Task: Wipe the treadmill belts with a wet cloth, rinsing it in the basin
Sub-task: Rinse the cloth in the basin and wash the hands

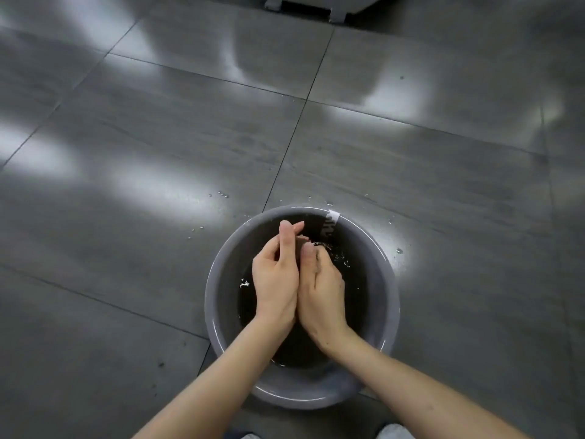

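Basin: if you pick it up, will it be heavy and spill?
Probably heavy for its size: the basin holds water. Likely to slosh and spill if tilted, since it is wide and open; drops dot the floor. It may be slippery: its wall looks smooth and shiny.

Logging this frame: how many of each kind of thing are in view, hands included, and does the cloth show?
Hands: 2 (left hand, right hand)
Basin: 1
Shoe tips at the bottom edge: 2
Machine base at the top edge: 1
Cloth: 0 visible
Total: 6
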